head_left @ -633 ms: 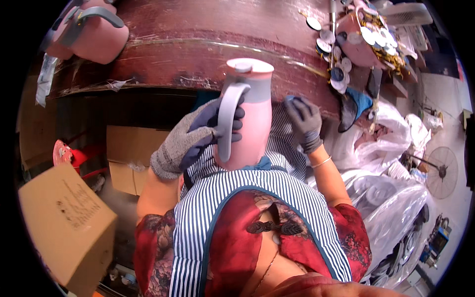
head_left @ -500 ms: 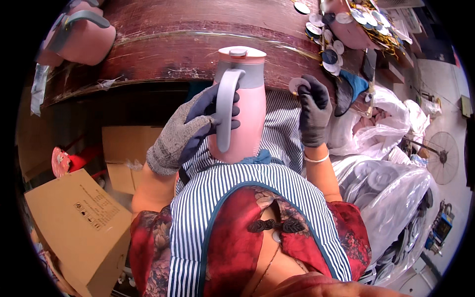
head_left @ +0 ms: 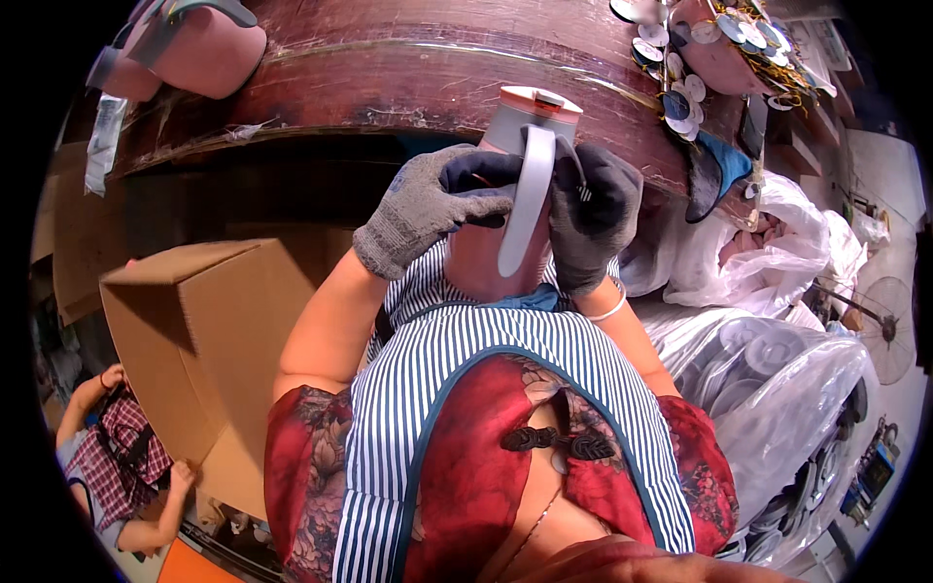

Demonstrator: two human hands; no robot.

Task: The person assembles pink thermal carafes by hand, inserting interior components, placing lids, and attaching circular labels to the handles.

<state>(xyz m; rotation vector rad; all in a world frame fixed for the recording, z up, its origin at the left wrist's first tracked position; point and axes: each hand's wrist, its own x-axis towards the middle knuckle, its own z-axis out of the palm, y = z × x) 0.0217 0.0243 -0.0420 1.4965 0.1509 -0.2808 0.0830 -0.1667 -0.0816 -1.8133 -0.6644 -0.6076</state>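
Note:
A pink jug (head_left: 476, 255) with a grey collar and a long grey handle (head_left: 530, 199) rests at my lap against the striped apron, tilted a little to the right. Both my hands wear grey knit gloves with dark palms. My left hand (head_left: 428, 204) is left of the handle, thumb and fingers closed together; a thin orange line shows at the fingertips, but what they grip is unclear. On the handle's other side my right hand (head_left: 595, 216) is closed around a round tag (head_left: 583, 185), seen nearly edge-on.
Pink jugs (head_left: 209, 53) stand at the table's far left. Another pink container (head_left: 714, 49), draped with round tags on yellow strings, is far right. Plastic bags (head_left: 768, 389) of parts sit at right. A person (head_left: 121, 447) at lower left handles an open cardboard box (head_left: 228, 330).
My right hand has brought the tag leftward to the jug's handle. My left hand has shifted from around the handle to a pinch beside it. The box at left has been raised and turned.

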